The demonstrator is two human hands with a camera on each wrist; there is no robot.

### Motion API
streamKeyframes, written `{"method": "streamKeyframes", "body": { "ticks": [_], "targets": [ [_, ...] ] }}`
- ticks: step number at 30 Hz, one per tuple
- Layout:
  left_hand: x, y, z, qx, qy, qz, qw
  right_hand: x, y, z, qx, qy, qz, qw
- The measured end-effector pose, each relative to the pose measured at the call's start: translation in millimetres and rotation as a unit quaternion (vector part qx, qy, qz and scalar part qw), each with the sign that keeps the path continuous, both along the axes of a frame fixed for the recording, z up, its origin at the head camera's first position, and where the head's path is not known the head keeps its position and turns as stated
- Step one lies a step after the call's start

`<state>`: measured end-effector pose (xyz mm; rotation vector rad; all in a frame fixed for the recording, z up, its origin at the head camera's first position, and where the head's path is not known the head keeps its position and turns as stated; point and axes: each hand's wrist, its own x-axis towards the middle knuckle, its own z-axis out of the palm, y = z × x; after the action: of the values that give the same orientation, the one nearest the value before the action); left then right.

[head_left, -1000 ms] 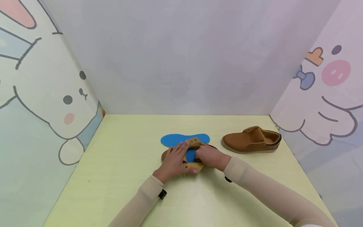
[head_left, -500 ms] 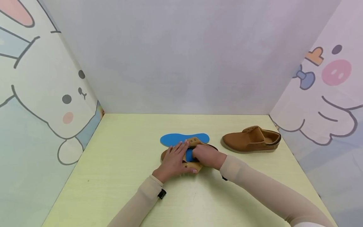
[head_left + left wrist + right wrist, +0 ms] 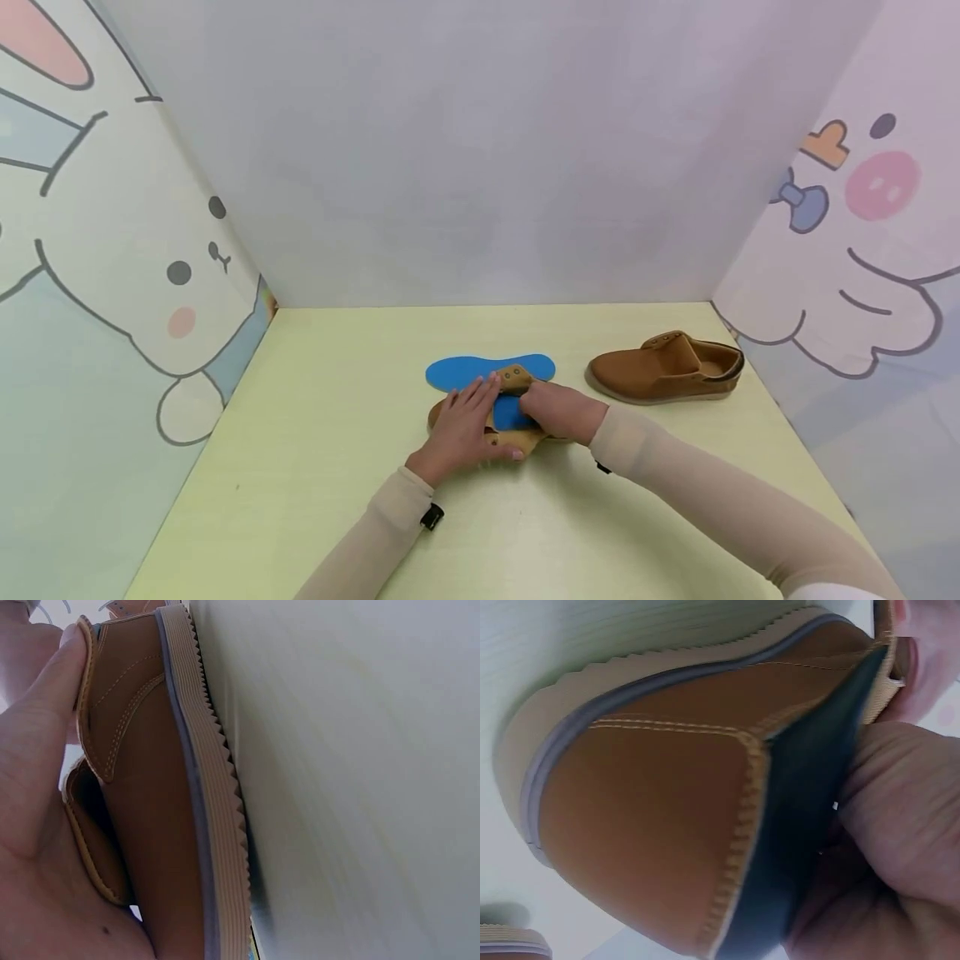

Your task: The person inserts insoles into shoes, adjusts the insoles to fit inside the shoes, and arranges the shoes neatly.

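I seem to be seating a blue insole (image 3: 512, 412) inside the brown shoe (image 3: 517, 440), midway between the side edges of the worktop (image 3: 322, 417). My left hand (image 3: 461, 429) spans its front, fingers straight; my right hand (image 3: 562, 408) reaches in heelward, fingertips hidden, grip untellable. Pressing flat probably comes next; both insole ends are out of sight.

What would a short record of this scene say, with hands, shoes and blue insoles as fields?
near shoe: brown, sole down on table
left hand: laid across near shoe
right hand: in that shoe's opening, fingertips hidden
inner insole: blue, partly visible inside near shoe
loose insole: blue, flat on table beyond near shoe
other shoe: brown, upright, further right
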<state>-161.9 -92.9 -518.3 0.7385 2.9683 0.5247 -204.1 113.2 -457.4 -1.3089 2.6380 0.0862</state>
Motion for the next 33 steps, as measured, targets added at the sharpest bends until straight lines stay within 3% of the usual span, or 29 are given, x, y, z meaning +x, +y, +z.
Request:
{"method": "streamKeyframes", "body": {
  "ticks": [5,11,15,20,33],
  "targets": [
    [0.8,1.6,0.4,0.003,0.003,-0.003,1.0,-0.1,0.8,0.9,0.009,-0.006,-0.004,0.9999],
    [0.1,2.7,2.4,-0.006,0.003,0.0,1.0,8.3,5.3,19.1,0.087,0.045,-0.009,0.9952],
    [0.7,2.3,3.3,-0.012,0.003,0.004,0.9999,10.5,6.3,22.3,0.113,0.057,-0.001,0.992],
    [1.1,2.0,3.6,-0.008,-0.002,0.002,1.0,11.4,5.3,18.5,0.118,0.06,0.012,0.9911],
    [1.6,1.5,3.6,-0.009,-0.004,0.004,0.9999,9.9,0.3,15.1,0.072,0.04,-0.024,0.9963]
  ]
}}
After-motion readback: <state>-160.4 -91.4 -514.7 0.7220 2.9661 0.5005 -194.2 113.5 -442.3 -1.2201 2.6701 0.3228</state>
